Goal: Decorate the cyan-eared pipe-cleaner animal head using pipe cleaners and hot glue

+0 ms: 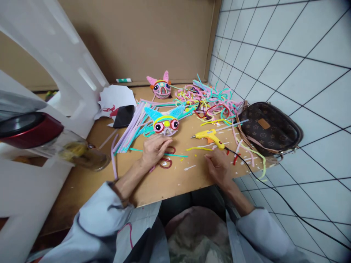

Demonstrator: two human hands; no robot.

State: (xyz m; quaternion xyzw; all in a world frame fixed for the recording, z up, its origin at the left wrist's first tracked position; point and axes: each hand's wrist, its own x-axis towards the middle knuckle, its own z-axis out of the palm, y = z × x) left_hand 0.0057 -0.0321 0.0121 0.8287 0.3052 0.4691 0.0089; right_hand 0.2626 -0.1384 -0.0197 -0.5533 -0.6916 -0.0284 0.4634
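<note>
My left hand is closed, its knuckles at the lower edge of a pipe-cleaner animal head with blue ears and red-rimmed eyes. Whether the fingers grip the head is hidden. Dark red scissors handles and a thin teal pipe cleaner lie beside that hand. Curled into a fist at the right, my right hand is close to the grip of a yellow glue gun lying on the table. Anything inside this fist is out of sight.
Behind stands a pink-eared animal head. Straight pipe cleaners lie left; a tangled pile lies right. A brown bag leans by the tiled wall. A phone, paper and red-lidded bottle are left. The black cord trails right.
</note>
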